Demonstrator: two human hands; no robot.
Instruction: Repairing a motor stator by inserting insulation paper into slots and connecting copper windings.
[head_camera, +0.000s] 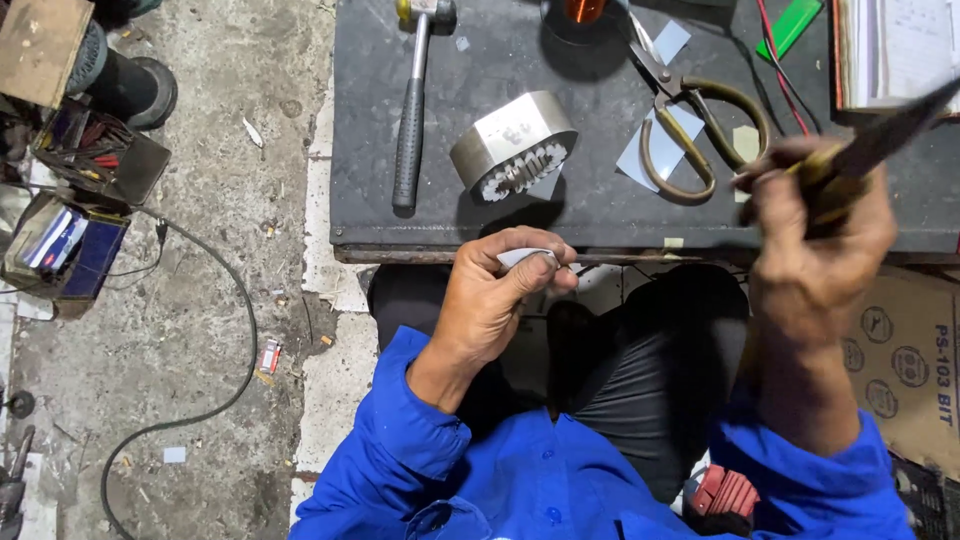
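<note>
My left hand (495, 295) pinches a small white slip (523, 257); my right hand (815, 235) grips a blurred dark tool (890, 135) above the workbench (480, 210).

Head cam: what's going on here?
A person in a blue jacket sits at a dark workbench. The left hand pinches a small pale slip of paper just below the bench edge. The right hand grips a long, dark, motion-blurred tool raised over the bench's right side. On the bench lie a hammer, an oval metal part with pale strips in its slots, scissors and a few paper offcuts.
</note>
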